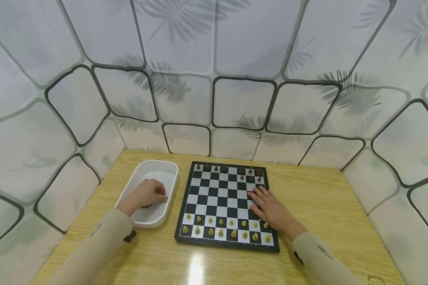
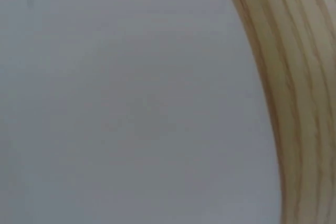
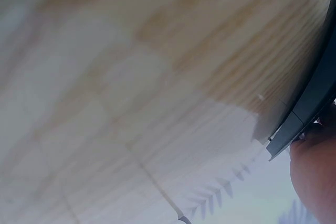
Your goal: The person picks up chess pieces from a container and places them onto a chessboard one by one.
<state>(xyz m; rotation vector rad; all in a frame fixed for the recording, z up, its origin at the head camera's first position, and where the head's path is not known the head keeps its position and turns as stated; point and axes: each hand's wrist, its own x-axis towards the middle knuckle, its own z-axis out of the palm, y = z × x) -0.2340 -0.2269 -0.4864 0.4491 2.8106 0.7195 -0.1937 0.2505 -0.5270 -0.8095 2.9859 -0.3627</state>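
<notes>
My left hand (image 1: pixel 150 193) reaches down into a white plastic tub (image 1: pixel 176 174), its fingers bent toward the bottom. A small dark piece (image 1: pixel 146 206) shows beneath the palm; I cannot tell whether the fingertips hold anything. The left wrist view is filled by the tub's pale wall (image 2: pixel 142 98). My right hand (image 1: pixel 269 208) rests with fingers extended on the right side of a black-and-white chessboard (image 1: pixel 214 192). Yellow chess pieces (image 1: pixel 220 232) stand in two near rows. Dark red chess pieces (image 1: pixel 215 168) line the far row with a gap, and a few stand before them at right.
The board and tub sit side by side on a light wooden table (image 1: pixel 317 202). Patterned, fabric-like walls (image 1: pixel 242 103) enclose its back and sides. In the right wrist view, the board's dark edge (image 3: pixel 315 87) stands beside part of the right hand.
</notes>
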